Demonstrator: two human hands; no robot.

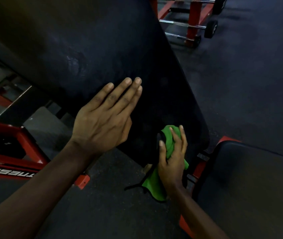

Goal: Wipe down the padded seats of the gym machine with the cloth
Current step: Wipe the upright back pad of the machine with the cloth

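At far left, a red steel frame [18, 135] stands on the dark rubber floor [249, 83]. One of its rails bears white lettering [7, 171], seen upside down and cut off at the edge. Behind the frame there is grey flooring and more metalwork, too dim to name. A red foot bracket [83, 181] sits on the floor just under the left forearm.

The black back pad [102, 49] of the machine slants across the middle, tilted, with its lower end nearest the camera. Its vinyl is matte, with a pale scuffed patch [75, 64] near the centre. The left grip [102, 121], a bare hand, lies wide and flat on the lower part of this pad, its fingers straight and close together.

To the right of it, the right grip [173, 159] is curled round a bunched green cloth [169, 140] with a dark hem, and holds it against the bottom end of the back pad. A loose corner of the cloth hangs below the wrist.

At lower right lies the black seat pad [251, 187], level on red supports, just beside the foot of the back pad.

At upper right, well apart from the pads, a red rack [194, 18] carries chrome bars [177, 23] and stands on small black wheels [210, 29].
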